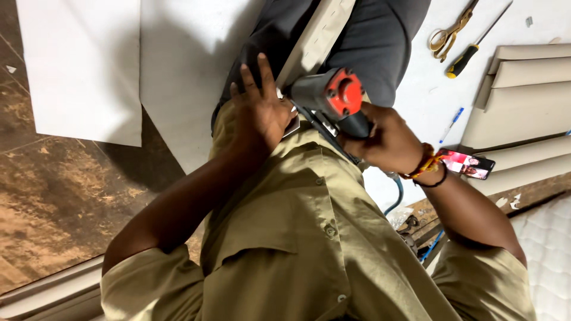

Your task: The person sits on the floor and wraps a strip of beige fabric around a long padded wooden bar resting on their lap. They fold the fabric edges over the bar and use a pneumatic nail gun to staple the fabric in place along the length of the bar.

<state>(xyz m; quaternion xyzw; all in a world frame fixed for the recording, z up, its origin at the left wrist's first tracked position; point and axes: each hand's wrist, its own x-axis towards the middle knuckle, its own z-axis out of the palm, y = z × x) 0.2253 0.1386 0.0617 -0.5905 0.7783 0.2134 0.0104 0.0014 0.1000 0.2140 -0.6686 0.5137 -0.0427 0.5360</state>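
A: Right at the centre, a grey pneumatic nail gun with a red round end cap (330,95) sits against the long cream-coloured padded strip (315,38) that runs across the person's lap and out over the white board (190,65).

B: And the right hand (386,142) is wrapped tight around its dark handle, fist closed on the tool, threads and a black band at the wrist.

A: The left hand (259,110) is different: flat, fingers spread wide, holding nothing, pressing near the strip's lower end. That looks like bracing, keeping the piece from sliding while the gun's nose bears on it.

B: I'd say so. The strip rests over the dark grey trousers (380,35), so the lap serves as the support.

A: A blue air hose (395,199) loops away below the right wrist, clear of the work.

B: Further out, a stack of matching cream padded strips (523,101) lies to the right, close enough to reach. A smartphone with a lit screen (473,164) rests on them.

A: Above those, brass-coloured scissors (449,32), a yellow-and-black-handled screwdriver (470,56) and a blue pen (453,119) sit on the white surface.

B: Brown wooden floor (53,196) on the left.
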